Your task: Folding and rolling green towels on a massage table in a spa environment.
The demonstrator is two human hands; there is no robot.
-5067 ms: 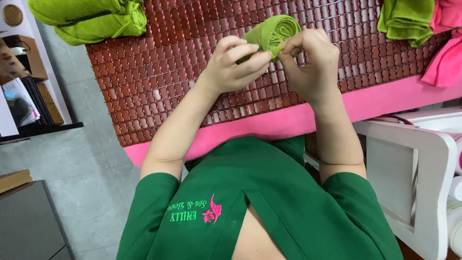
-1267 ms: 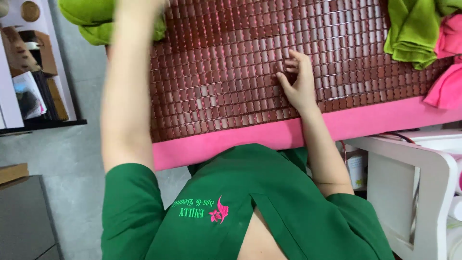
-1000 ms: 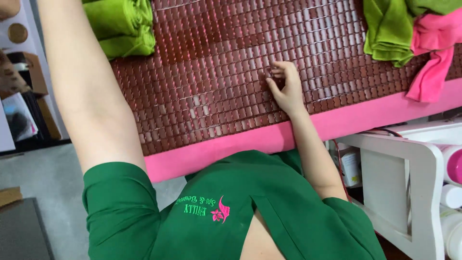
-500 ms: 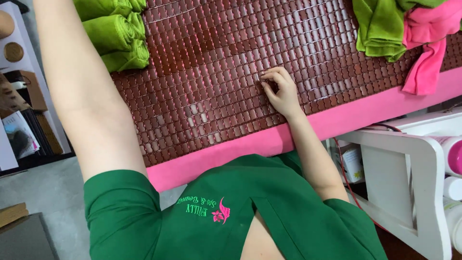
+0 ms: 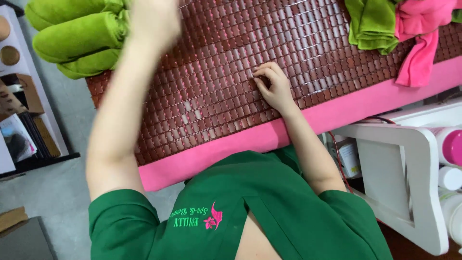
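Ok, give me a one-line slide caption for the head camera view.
Left hand, blurred, beside rolled green towels; right hand resting on a brown tiled mat.

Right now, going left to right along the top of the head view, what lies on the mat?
Rolled green towels → left hand, blurred → bare brown tiled mat → loose green cloths → pink cloth.

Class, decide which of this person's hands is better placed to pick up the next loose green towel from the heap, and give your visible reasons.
Probably the right hand: it rests empty on the brown mat, nearer the loose green towels. The left hand is blurred beside the rolled green towels.
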